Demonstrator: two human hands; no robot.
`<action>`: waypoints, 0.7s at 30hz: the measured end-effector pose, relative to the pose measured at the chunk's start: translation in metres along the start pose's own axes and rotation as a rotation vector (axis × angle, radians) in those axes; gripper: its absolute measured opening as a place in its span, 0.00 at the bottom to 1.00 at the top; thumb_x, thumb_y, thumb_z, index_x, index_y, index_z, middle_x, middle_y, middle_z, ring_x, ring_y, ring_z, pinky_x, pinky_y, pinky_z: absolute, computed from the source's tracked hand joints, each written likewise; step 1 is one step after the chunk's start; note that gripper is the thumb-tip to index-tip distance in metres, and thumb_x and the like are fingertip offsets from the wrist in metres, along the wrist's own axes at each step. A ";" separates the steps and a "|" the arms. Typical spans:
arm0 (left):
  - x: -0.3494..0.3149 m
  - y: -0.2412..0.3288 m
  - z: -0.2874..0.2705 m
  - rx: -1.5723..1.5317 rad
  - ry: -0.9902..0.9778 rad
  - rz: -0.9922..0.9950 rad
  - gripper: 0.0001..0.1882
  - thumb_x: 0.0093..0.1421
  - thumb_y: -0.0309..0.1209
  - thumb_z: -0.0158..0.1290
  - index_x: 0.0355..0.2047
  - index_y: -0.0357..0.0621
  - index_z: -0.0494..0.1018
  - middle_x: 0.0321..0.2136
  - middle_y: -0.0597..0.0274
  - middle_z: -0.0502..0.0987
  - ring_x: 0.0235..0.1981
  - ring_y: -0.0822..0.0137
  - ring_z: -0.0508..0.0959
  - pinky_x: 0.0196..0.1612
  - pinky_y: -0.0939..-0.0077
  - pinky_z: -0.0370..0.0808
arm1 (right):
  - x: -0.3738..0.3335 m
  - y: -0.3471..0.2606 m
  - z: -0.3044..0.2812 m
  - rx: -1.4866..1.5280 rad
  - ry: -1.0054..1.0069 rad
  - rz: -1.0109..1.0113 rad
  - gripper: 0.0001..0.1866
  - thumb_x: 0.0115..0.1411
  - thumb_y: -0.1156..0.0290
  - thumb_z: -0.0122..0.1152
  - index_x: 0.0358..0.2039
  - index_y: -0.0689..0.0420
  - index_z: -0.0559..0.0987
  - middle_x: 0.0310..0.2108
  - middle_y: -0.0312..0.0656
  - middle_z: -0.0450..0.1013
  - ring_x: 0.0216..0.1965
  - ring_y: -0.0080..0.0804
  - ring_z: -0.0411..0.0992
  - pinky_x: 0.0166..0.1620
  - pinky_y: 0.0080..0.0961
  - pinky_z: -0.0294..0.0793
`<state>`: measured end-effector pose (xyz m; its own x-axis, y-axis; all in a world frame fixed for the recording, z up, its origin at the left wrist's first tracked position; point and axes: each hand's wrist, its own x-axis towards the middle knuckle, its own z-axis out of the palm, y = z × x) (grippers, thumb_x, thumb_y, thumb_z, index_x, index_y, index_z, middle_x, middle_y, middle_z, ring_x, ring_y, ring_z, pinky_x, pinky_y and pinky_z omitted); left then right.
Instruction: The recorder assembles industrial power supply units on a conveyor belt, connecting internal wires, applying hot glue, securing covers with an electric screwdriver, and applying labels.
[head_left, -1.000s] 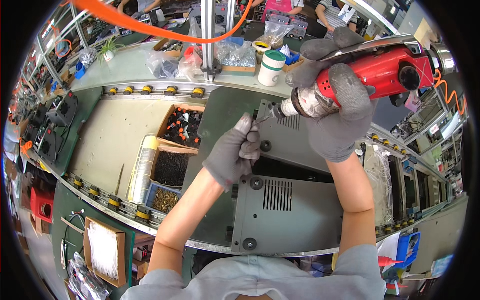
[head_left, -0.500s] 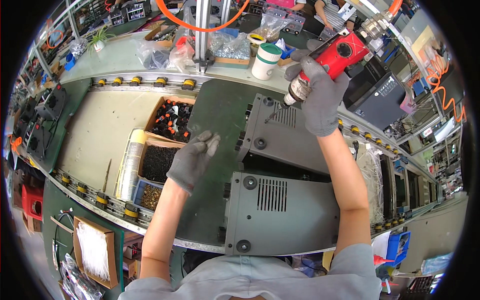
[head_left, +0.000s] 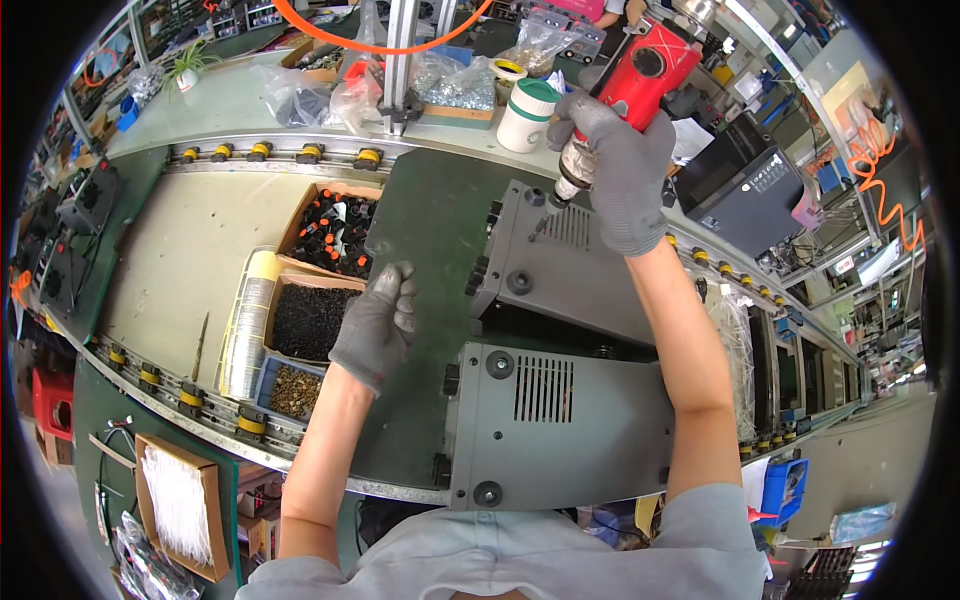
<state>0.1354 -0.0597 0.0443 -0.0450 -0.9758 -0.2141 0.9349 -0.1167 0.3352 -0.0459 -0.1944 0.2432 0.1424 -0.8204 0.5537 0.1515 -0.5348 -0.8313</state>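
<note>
My right hand (head_left: 632, 170), in a grey glove, is wrapped round a red air screwdriver (head_left: 652, 70). The tool points down and left, its bit over the far grey metal case (head_left: 580, 265), near a black round foot (head_left: 535, 197); whether the bit touches cannot be told. My left hand (head_left: 378, 325), also gloved, is closed with its fingers curled in; anything inside is hidden. It hovers beside a carton of small black parts (head_left: 313, 320). The near grey case (head_left: 600, 430) lies with its slotted, footed face up, close to my body.
A carton of black and orange parts (head_left: 332, 228), a blue bin of brass-coloured screws (head_left: 292, 390) and a spray can (head_left: 247, 325) stand at left. A roller rail (head_left: 310, 153) runs behind. A white tub with a green lid (head_left: 527, 115) and an orange hose (head_left: 390, 46) are farther back.
My right hand and the screwdriver have shifted slightly left and up in view. My left hand has drawn its fingers in more tightly. The background has shifted slightly left.
</note>
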 end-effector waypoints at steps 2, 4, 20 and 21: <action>-0.002 -0.002 0.006 0.055 0.082 0.019 0.12 0.67 0.36 0.51 0.46 0.42 0.72 0.30 0.69 0.71 0.25 0.82 0.69 0.26 0.93 0.70 | -0.002 0.002 0.002 0.007 -0.010 -0.094 0.02 0.47 0.78 0.59 0.20 0.62 0.76 0.14 0.35 0.70 0.13 0.16 0.63 0.18 0.17 0.61; -0.004 -0.005 0.012 0.061 0.066 -0.009 0.11 0.68 0.35 0.50 0.45 0.42 0.72 0.30 0.69 0.72 0.26 0.81 0.71 0.26 0.93 0.71 | -0.003 0.003 0.004 0.005 -0.011 -0.049 0.02 0.46 0.78 0.59 0.20 0.62 0.76 0.14 0.35 0.70 0.14 0.16 0.63 0.18 0.17 0.61; -0.061 -0.012 0.062 0.099 -0.159 -0.056 0.14 0.66 0.37 0.52 0.44 0.39 0.69 0.30 0.69 0.71 0.24 0.84 0.68 0.22 0.96 0.66 | -0.017 -0.050 0.000 0.297 -0.086 -0.143 0.10 0.59 0.72 0.55 0.37 0.65 0.77 0.29 0.44 0.76 0.25 0.28 0.75 0.29 0.21 0.74; -0.066 -0.012 0.067 0.069 -0.197 -0.094 0.14 0.67 0.38 0.52 0.43 0.39 0.70 0.29 0.69 0.71 0.23 0.84 0.67 0.21 0.96 0.66 | -0.024 -0.062 -0.001 0.377 -0.074 -0.133 0.12 0.60 0.71 0.53 0.39 0.66 0.76 0.33 0.46 0.77 0.27 0.30 0.76 0.30 0.22 0.76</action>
<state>0.1032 -0.0059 0.1157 -0.2050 -0.9765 -0.0667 0.8973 -0.2147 0.3857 -0.0595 -0.1419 0.2816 0.1656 -0.7251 0.6684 0.5196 -0.5119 -0.6841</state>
